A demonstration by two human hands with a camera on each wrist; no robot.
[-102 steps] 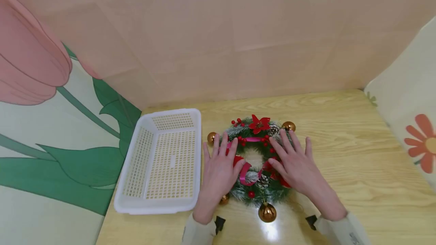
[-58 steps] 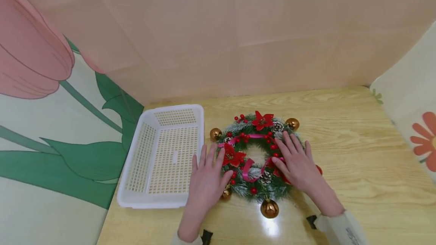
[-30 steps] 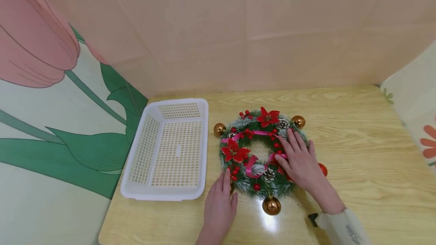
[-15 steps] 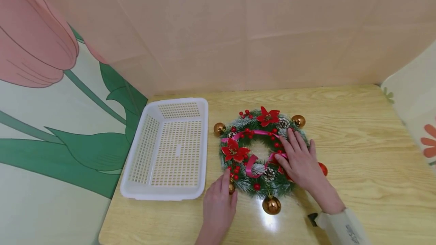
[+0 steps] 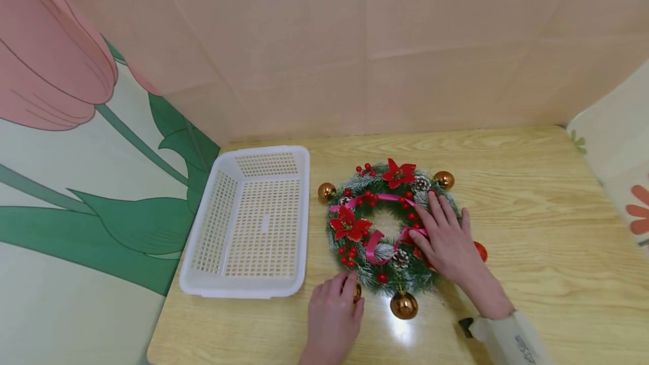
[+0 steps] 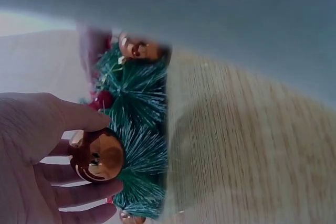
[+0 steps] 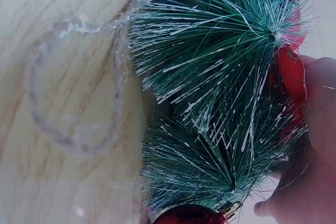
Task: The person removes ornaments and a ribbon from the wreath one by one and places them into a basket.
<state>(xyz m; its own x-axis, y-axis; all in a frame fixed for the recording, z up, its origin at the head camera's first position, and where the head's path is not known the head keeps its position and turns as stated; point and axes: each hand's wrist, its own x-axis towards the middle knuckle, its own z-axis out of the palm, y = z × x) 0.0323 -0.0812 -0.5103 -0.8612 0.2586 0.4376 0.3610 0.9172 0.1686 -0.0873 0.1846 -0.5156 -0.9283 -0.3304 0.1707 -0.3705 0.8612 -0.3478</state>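
Observation:
A green Christmas wreath lies flat on the table, trimmed with red poinsettias, pinecones, red berries and a pink ribbon. At its lower left edge my left hand grips a copper bauble, thumb on one side and fingers curled round the other. In the head view that bauble is mostly hidden by the fingers. My right hand rests with spread fingers on the wreath's right side. Another copper bauble hangs off the front edge, and a red bauble shows beyond my right wrist.
A white plastic basket with perforated walls stands left of the wreath. More copper baubles sit at the wreath's upper left and upper right. A twine loop lies on the wood. A wall closes the table's back edge.
My left hand has left the wreath's left side, come towards the front and taken hold of the lower left bauble, shifting it slightly right and nearer. The right hand has stayed on the wreath.

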